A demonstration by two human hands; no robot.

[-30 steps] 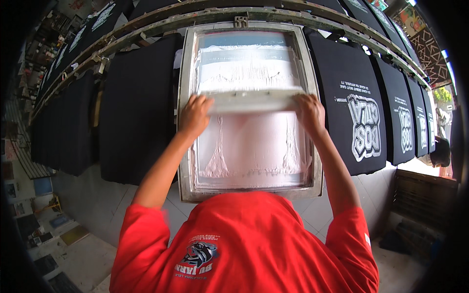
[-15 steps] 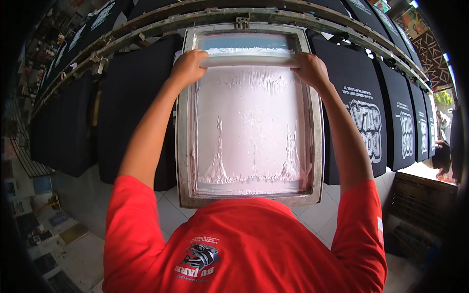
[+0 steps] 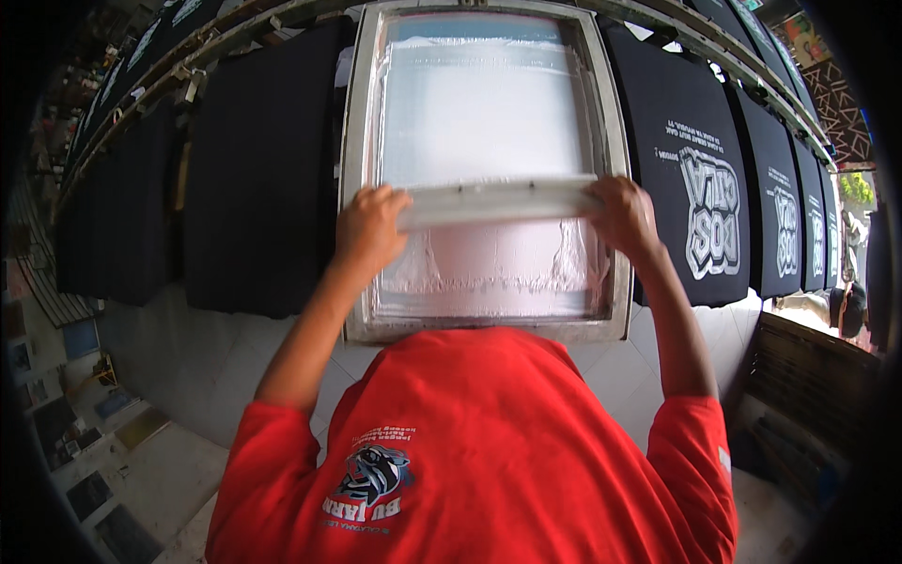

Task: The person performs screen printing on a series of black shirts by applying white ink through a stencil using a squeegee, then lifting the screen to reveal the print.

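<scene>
My left hand [image 3: 372, 226] and my right hand [image 3: 624, 214] grip the two ends of a long, pale squeegee [image 3: 496, 199], which lies crosswise over a rectangular screen in a worn metal frame [image 3: 357, 113]. Beyond the blade the mesh [image 3: 479, 113] is coated smooth white; on my side of it pinkish-white ink [image 3: 484, 261] shows with ridged streaks toward both sides. My fingers curl over the top of the blade. My forearms reach up from red sleeves at either side. The blade and hands are slightly blurred.
Black shirts on boards [image 3: 254, 179] stand in a row to the left; those at right [image 3: 686, 122] carry white prints. Metal rails [image 3: 230, 33] run behind them. Grey floor tiles [image 3: 150, 367] show below, with flat panels at lower left and a dark slatted wooden piece [image 3: 794, 362] at right.
Since half a second ago, both hands have pulled the squeegee from the screen's far end toward my body, leaving smoother coating behind. The surroundings have also shifted upward in view.
</scene>
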